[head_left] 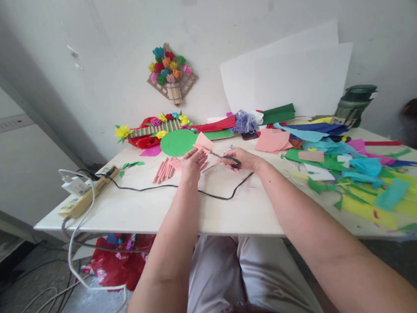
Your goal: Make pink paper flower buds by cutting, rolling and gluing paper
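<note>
The person sits at a white tabletop (132, 210), both arms stretched forward. The left hand (191, 164) pinches a small pink paper piece (204, 141) between fingers and thumb, lifting it just right of the green paper disc (177, 142). The right hand (241, 159) is closed around the handles of a pair of scissors (220, 155), whose blades point toward the pink piece and reach its lower edge; whether the blades are parted is too small to tell. Just left of the green disc's lower rim lies a bundle of pink paper rolls (162, 170), and a black cable (212, 195) loops in front of it. Far right of the disc, loose colored paper scraps (373, 180) cover the surface. To cut cleanly, it would likely help to keep the paper taut and near the blade pivot, turning the paper rather than the scissors, with the holding fingers well clear of the cutting line
</note>
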Tool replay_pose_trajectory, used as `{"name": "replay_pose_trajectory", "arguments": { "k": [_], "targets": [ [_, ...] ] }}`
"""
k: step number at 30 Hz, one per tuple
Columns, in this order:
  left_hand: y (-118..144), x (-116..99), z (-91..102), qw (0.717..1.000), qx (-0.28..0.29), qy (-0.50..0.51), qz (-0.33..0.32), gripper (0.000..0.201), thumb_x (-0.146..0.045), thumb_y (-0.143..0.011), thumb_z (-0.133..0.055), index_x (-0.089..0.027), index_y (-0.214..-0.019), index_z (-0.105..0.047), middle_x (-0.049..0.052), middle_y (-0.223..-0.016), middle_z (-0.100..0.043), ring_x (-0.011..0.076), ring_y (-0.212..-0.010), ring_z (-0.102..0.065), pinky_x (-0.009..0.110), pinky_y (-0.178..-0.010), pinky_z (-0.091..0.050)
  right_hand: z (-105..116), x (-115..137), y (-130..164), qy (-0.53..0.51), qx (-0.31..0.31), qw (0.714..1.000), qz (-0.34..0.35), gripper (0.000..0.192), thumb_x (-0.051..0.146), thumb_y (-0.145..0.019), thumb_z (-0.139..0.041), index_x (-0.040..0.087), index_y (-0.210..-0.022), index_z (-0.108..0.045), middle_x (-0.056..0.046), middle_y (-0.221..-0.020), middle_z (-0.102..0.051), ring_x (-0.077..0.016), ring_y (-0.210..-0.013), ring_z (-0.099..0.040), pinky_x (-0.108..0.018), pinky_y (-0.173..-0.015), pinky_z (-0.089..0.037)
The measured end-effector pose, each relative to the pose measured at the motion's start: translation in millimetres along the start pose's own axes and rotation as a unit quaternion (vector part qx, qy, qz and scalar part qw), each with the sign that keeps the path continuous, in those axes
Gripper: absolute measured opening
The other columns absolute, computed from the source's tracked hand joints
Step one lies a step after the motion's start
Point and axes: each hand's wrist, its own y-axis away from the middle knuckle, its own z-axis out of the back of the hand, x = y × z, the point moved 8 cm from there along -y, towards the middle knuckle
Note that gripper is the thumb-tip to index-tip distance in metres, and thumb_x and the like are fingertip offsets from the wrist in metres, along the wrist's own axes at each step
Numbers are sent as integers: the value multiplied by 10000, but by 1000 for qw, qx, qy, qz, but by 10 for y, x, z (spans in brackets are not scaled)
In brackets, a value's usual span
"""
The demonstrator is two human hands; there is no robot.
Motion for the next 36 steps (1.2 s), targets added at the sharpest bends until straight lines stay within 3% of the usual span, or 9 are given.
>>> {"name": "replay_pose_trajectory", "arguments": {
  "k": [17,29,36],
  "targets": [
    [71,-53,-44,1000,-19,-6,13,255,-105,-590,-718,-140,-783,-554,11,-618,-633,119,-581,-631,264,-678,-503,-34,146,104,57,-3,998,1,360,431,-712,-649,88,-817,-620,37,-486,-500,-42,-357,-390,-181,-338,-296],
    [57,-80,-12,1000,-25,16,-1,217,-67,-618,-678,-144,-767,-541,6,-632,-634,118,-604,-633,289,-747,-497,18,130,110,45,-13,999,-3,357,440,-682,-683,100,-770,-618,29,-475,-514,-38,-338,-387,-176,-315,-290],
    [64,-43,-31,1000,-15,-3,9,248,-121,-603,-714,-148,-783,-545,11,-627,-639,129,-612,-644,275,-705,-506,1,100,71,59,-1,998,16,369,455,-687,-673,102,-773,-611,33,-483,-511,-44,-359,-402,-181,-341,-307]
  ]
}}
